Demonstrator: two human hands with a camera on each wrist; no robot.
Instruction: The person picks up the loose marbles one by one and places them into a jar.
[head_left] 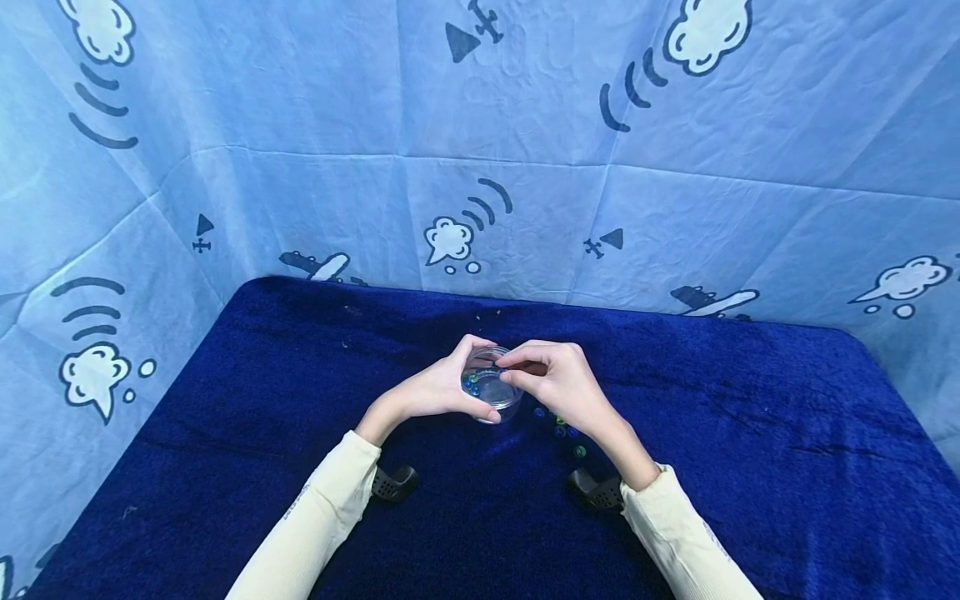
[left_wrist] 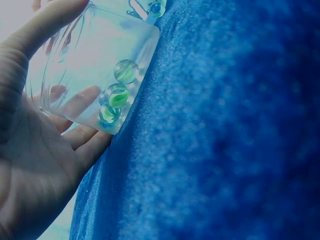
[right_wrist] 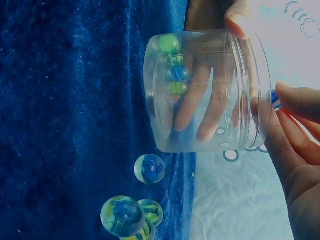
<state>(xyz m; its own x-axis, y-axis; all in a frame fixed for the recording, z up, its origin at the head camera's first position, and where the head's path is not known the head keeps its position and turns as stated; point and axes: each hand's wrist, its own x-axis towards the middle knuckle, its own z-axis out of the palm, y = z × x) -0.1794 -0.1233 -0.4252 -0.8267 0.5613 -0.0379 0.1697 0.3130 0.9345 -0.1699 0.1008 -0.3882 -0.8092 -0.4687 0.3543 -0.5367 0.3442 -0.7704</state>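
My left hand (head_left: 435, 390) grips a clear plastic jar (right_wrist: 200, 135) around its side, thumb on the near side and fingers behind. Inside, several green and blue glass marbles (left_wrist: 118, 95) lie on the jar's bottom, gathered to one side. Over the jar's open mouth, my right hand (head_left: 561, 377) pinches a blue marble (right_wrist: 275, 100) between thumb and fingers, right at the rim. Several loose marbles (head_left: 560, 431), blue and green, lie on the cloth below the right hand. The right wrist view shows a blue-and-white marble (right_wrist: 150, 169) apart from a small cluster.
A dark blue plush cloth (head_left: 465, 533) covers the table. Behind it hangs a light blue backdrop (head_left: 525, 108) printed with clouds and planes. Black perforated straps (head_left: 395, 483) stick out beside both wrists, next to the cream sleeves (head_left: 315, 508).
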